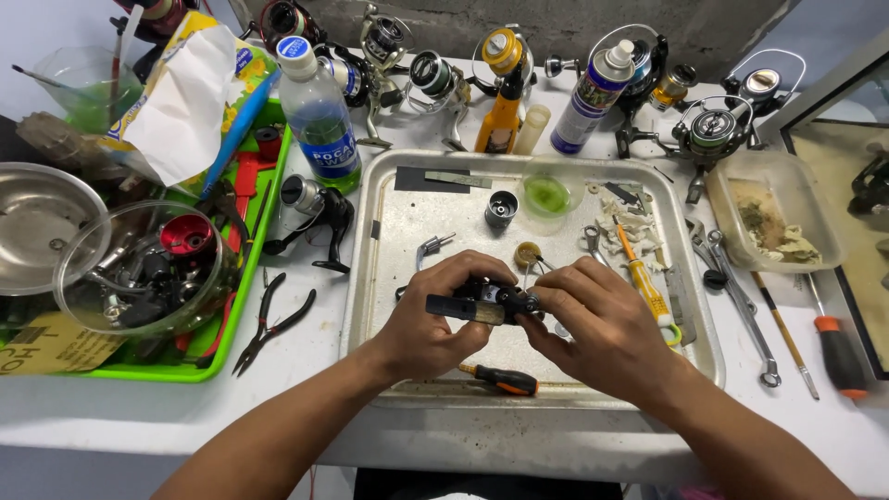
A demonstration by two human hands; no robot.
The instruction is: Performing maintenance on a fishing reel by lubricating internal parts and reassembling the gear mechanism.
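Gripped between both hands, low over a dented metal tray (370,278): a small black fishing-reel body with a flat foot bar (482,302) sticking out leftward. Left hand (435,319) wrapped around the foot end, thumb on top, likely to keep it steady. Right hand (593,324) pinching the other end, fingers curled narrow onto a small part there; exactly which part, hidden by the fingertips. Just below the hands, a short orange-and-black screwdriver (500,378) lying within easy reach. Right of the right hand, a yellow-handled screwdriver (645,282) and loose pale bits. Ahead of the hands, a black cylindrical spool (501,209) and a clear cup of green fluid (546,196), kept inside the tray, presumably so nothing rolls off. Further left, black pliers (273,319) on the white table, then a green plastic tray (185,370) crowded with parts.
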